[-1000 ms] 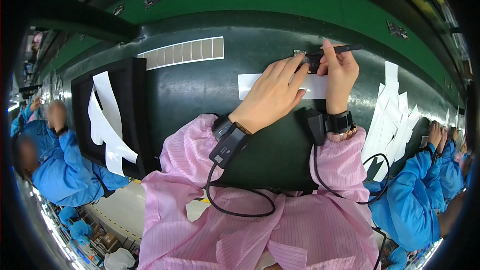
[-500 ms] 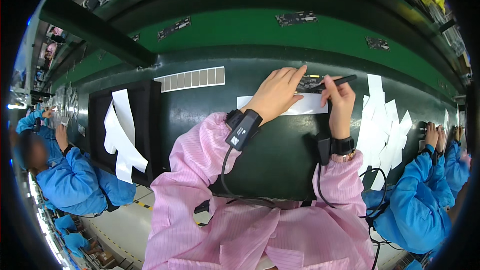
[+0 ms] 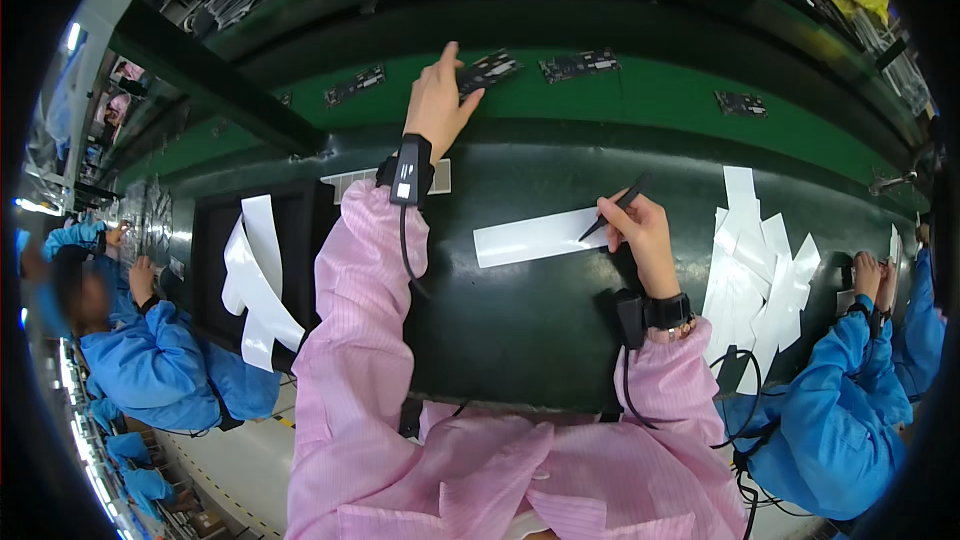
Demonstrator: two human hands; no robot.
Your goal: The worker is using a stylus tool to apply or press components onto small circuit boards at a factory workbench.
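My left hand (image 3: 438, 105) reaches over the green belt, its index finger and thumb spread apart. Right beside them, at the thumb, lies a dark circuit board (image 3: 490, 71), tilted on the belt; whether the fingers still touch it is hard to see. Held in my right hand (image 3: 640, 235) is a pair of black tweezers (image 3: 625, 198), pointing down and left. Their tip is at a white strip (image 3: 530, 238) on the dark green bench. A sheet of grey rectangular stickers (image 3: 440, 178) is partly hidden behind my left wrist.
More circuit boards (image 3: 580, 65) lie along the green belt (image 3: 650, 90). A black tray (image 3: 215, 290) with white strips (image 3: 262, 280) stands left. Overlapping white strips (image 3: 760, 270) lie right. Blue-clad people (image 3: 150, 370) work on both sides. Cables (image 3: 738, 435) hang by my right sleeve.
My left hand has moved from the bench up to the belt, where the circuit board now lies. The right hand has come down slightly with the tweezers, and the white strip is more exposed.
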